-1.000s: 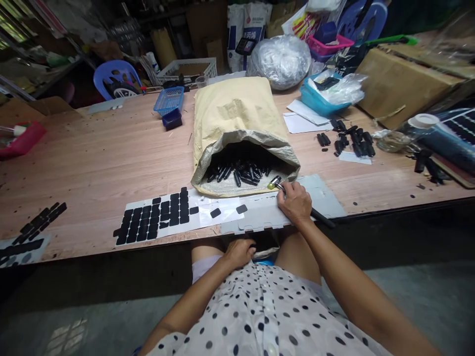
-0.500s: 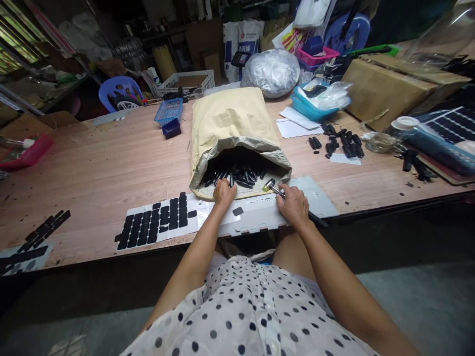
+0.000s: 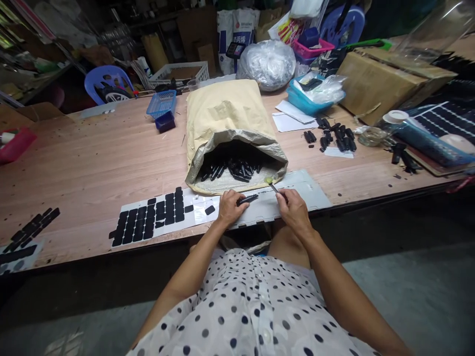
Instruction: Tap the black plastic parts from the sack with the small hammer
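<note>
My left hand is closed on a slim black stick-shaped part, held over a grey flat panel at the table's near edge. My right hand grips a small hammer with a yellowish head, its head pointing toward the sack. An open tan woven sack lies just beyond both hands, its mouth showing several black stick parts. Left of my hands lies a white sheet carrying rows of black rectangular pads.
More black parts lie loose at the right beside papers and a blue tray. A cardboard box, a blue basket, a clear plastic bag and a red tray stand around the wooden table.
My left hand rose from my lap, reached into the sack's mouth, and drew back toward me with one black part. My right hand stayed on the hammer.
</note>
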